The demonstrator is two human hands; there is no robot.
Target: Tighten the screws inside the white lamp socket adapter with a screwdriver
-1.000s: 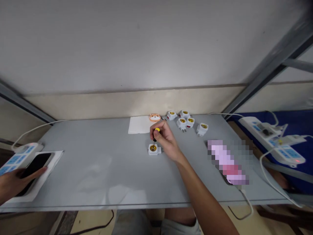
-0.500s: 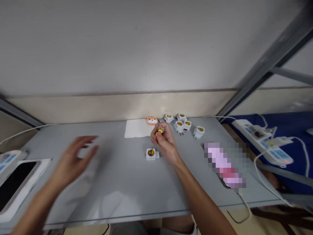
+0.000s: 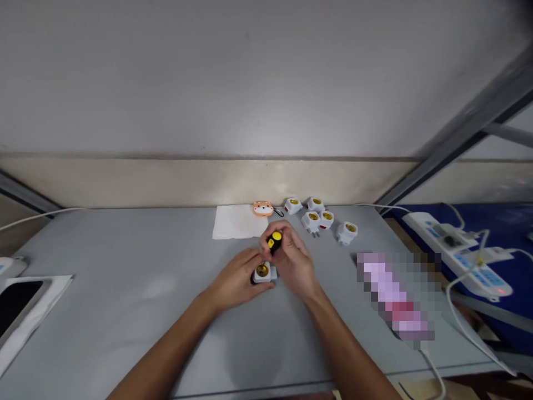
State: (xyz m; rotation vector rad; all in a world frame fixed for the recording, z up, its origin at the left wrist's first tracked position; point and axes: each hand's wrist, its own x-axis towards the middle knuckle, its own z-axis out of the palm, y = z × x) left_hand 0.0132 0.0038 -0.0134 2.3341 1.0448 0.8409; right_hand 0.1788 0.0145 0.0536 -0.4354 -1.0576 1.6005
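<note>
Left hand (image 3: 235,280) laid over a white socket adapter (image 3: 263,273), fingers pressed against its left side. The adapter sits flat on the table (image 3: 125,316), brass-coloured socket facing up. Right hand (image 3: 295,265) closed on a small screwdriver (image 3: 275,241), its yellow-and-black handle above the adapter and the tip hidden by the fingers. Hands held together around the adapter, almost touching. Step judged to be screw work inside the socket; the next move appears to call for seating the tip on the screw and turning while the adapter is kept steady. Beyond: a sheet of tissue (image 3: 238,222), an orange animal-face tag (image 3: 262,209), five more adapters (image 3: 316,214) grouped by the wall. To the right, a pixelated object (image 3: 395,294) and a power strip (image 3: 453,250); at the left edge, a phone (image 3: 16,303).
</note>
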